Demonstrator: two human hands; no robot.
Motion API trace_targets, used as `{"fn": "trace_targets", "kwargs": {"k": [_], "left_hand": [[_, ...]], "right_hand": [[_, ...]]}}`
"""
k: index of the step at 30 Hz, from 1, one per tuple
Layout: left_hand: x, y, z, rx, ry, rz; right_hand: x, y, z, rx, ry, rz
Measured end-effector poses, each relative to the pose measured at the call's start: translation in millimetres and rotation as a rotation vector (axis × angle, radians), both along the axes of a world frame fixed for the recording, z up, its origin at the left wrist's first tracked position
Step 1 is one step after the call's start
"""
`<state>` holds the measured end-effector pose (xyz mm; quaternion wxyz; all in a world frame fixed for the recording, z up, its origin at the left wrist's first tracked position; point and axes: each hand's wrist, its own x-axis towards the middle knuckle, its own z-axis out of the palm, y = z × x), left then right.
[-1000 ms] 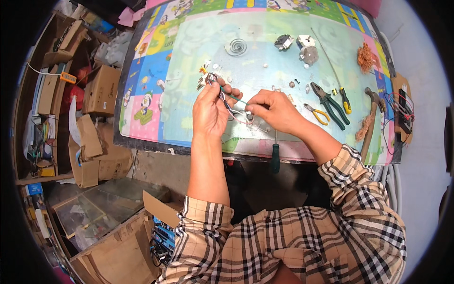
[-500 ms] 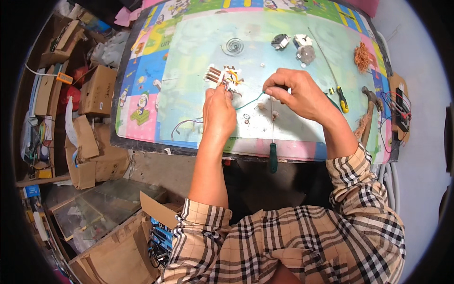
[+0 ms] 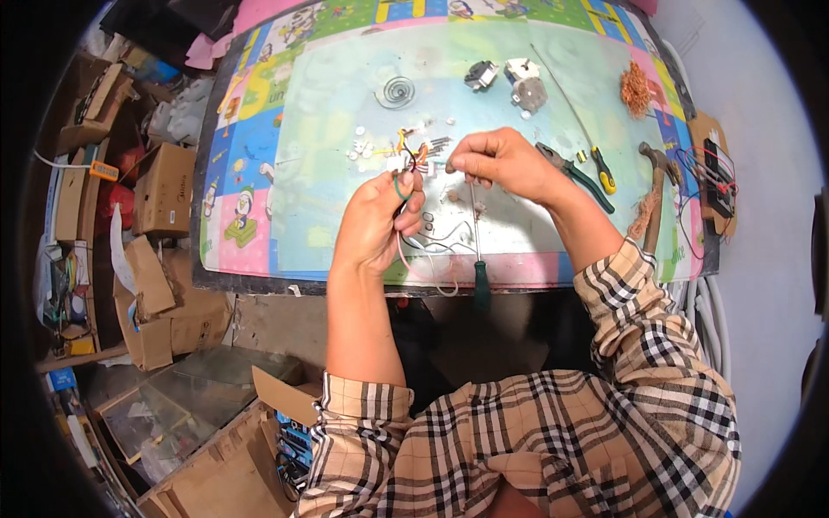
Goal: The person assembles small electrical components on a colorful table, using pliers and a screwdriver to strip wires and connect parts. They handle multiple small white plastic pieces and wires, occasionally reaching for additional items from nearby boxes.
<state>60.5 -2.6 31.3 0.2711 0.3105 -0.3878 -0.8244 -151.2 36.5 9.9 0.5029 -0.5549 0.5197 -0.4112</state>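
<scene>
My left hand [image 3: 371,220] is turned partly palm-up, its fingers closed round a bundle of thin wires [image 3: 413,155] with small connectors. A green wire [image 3: 400,187] loops over its thumb, and a pink wire [image 3: 401,253] hangs below the palm. Close by on the right, my right hand [image 3: 501,164] is closed in a pinch. A short teal-green stretch of wire runs to its fingertips, which partly hide the end. Beneath that hand lies a screwdriver with a dark green handle [image 3: 481,285], its shaft pointing away from me.
Pliers [image 3: 589,183], a yellow-black screwdriver [image 3: 604,173] and a hammer [image 3: 656,194] lie at the right. Farther back are a grey motor-like part [image 3: 528,95], a black-and-white part [image 3: 481,76], a metal spiral [image 3: 397,92] and copper strands [image 3: 636,91]. Cardboard boxes [image 3: 164,190] stand left.
My left hand has rolled palm-up, and the wire bundle has turned with it. My right hand has come nearer to the left; the green wire, earlier stretched between them, now loops at my left thumb.
</scene>
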Motion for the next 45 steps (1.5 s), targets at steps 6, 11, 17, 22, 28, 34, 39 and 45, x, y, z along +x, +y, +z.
{"fn": "trace_targets", "kwargs": {"k": [6,11,17,22,28,34,39,45], "left_hand": [[-1,-18,-26,0.28,0.082,0.194],[6,-17,-17,0.331,0.26,0.075],[-9,-8,-11,-0.238,-0.528,0.184],[-12,9,-25,-1.065,-1.095,-0.438],[-7,17,15,-0.363,-0.24,-0.638],[-21,6,-11,-0.135,0.055,0.047],[-31,5,-24,-0.95,-0.795,0.313],[-37,4,-30,-0.648,-0.618,0.377]], "right_hand": [[29,8,-3,-0.325,0.545,-0.05],[24,9,-7,-0.426,0.739,-0.132],[39,23,7,-0.453,0.897,0.061],[34,35,35,-0.521,0.986,0.139],[-4,22,25,-0.164,0.14,0.126],[17,8,-9,0.151,-0.202,-0.042],[31,13,-3,0.204,-0.032,-0.108],[45,20,15,-0.253,0.387,-0.253]]}}
